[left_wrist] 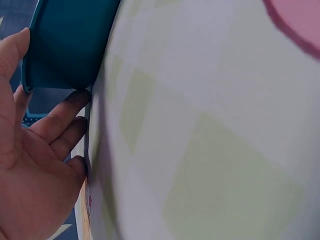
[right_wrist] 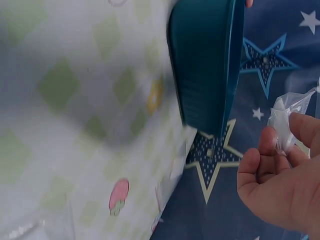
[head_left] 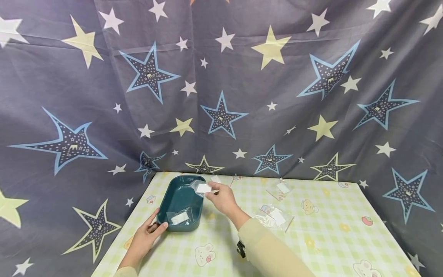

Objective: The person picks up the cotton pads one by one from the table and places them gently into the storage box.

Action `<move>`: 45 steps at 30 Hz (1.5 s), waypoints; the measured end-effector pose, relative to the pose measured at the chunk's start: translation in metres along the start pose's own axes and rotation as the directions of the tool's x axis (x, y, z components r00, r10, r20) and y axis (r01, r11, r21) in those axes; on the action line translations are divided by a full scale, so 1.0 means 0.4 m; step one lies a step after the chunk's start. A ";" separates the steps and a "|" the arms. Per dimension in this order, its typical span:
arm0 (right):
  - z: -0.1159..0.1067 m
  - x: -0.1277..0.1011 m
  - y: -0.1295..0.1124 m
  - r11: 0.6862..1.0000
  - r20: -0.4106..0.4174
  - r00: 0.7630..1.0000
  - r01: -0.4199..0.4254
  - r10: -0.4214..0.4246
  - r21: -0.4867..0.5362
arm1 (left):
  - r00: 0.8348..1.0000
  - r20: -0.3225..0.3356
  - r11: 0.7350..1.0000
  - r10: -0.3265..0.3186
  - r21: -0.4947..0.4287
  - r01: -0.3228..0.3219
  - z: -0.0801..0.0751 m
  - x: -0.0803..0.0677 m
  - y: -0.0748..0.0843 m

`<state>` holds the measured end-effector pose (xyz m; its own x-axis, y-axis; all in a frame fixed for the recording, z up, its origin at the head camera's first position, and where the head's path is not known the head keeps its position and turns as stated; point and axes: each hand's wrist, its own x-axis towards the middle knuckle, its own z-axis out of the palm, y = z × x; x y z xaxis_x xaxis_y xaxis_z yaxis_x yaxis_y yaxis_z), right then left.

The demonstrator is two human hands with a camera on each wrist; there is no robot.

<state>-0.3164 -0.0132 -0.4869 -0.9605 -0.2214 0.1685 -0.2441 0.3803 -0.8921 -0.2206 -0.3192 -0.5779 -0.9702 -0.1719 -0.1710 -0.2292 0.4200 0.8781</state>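
My right hand (head_left: pixel 222 197) pinches a small clear plastic bag (head_left: pixel 201 187) with a white piece inside, over the right rim of a dark teal tray (head_left: pixel 199 215). In the right wrist view, thumb and fingertips of the right hand (right_wrist: pixel 282 175) grip the crinkled bag (right_wrist: pixel 285 122), above the tray's rim. At the tray's near left corner, my left hand (head_left: pixel 145 234) holds on with the thumb at the rim. The left wrist view shows the left hand (left_wrist: pixel 40 150) with its other fingers against the tray's outer side. One clear bag with a white piece (head_left: pixel 180 218) lies inside the tray.
More clear bags lie on the checked tablecloth (head_left: pixel 242 254) to the right: one bag (head_left: pixel 277 216) near the middle and another bag (head_left: pixel 282 187) farther back. A further bag (head_left: pixel 216 179) is partly hidden behind the right hand. A star-patterned curtain (head_left: pixel 221 77) hangs behind the table.
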 end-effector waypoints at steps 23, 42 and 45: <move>0.138 -0.064 0.008 0.997 0.172 0.985 0.029 -0.017 -0.067 | 0.999 -0.043 1.000 -0.011 -0.028 0.010 0.006 0.006 -0.004; 0.136 -0.073 0.007 0.996 0.189 0.982 0.042 -0.027 -0.079 | 0.999 -0.040 0.999 -0.031 -0.025 0.030 0.005 0.001 0.004; 0.136 -0.074 0.008 0.997 0.186 0.982 0.042 -0.028 -0.069 | 0.999 -0.045 0.999 -0.024 -0.028 0.023 0.007 0.001 0.006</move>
<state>-0.2814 -0.0543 -0.5174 -0.9115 -0.3956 0.1125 -0.2928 0.4321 -0.8530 -0.2219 -0.3159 -0.5770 -0.9597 -0.2223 -0.1721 -0.2493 0.3903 0.8863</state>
